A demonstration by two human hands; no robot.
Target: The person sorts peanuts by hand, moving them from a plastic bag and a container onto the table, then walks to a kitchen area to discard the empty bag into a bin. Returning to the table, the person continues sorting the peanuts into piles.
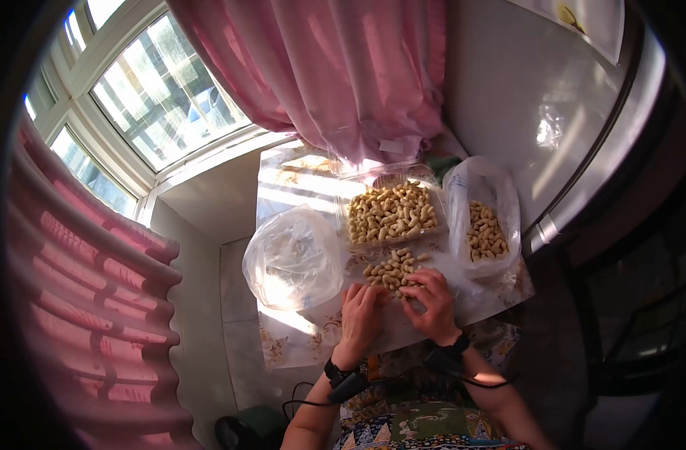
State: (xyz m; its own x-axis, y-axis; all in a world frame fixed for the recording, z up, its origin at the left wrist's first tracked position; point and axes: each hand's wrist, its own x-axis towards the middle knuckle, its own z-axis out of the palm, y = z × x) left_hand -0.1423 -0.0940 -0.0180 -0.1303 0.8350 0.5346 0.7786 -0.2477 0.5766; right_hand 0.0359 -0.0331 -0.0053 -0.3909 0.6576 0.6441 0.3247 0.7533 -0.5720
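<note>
A small pile of unshelled peanuts (392,268) lies on the patterned tablecloth, right in front of both hands. My left hand (360,315) is closed at the near left side of the pile, its fingers curled together; what they hold, if anything, is hidden. Opposite it, my right hand (435,306) is curled in a pinch at the pile's near right edge, with a peanut at its thumb and fingertips. Just beyond the pile stands a clear plastic box (373,244) full of peanuts. To the right, a white plastic bag (458,217) holds more peanuts.
A translucent plastic bag (294,259) sits open on the left of the table (283,352). Pink curtains (335,75) hang behind the table and at far left, beside a bright window (167,90). A pale smooth panel (530,97) rises at the right.
</note>
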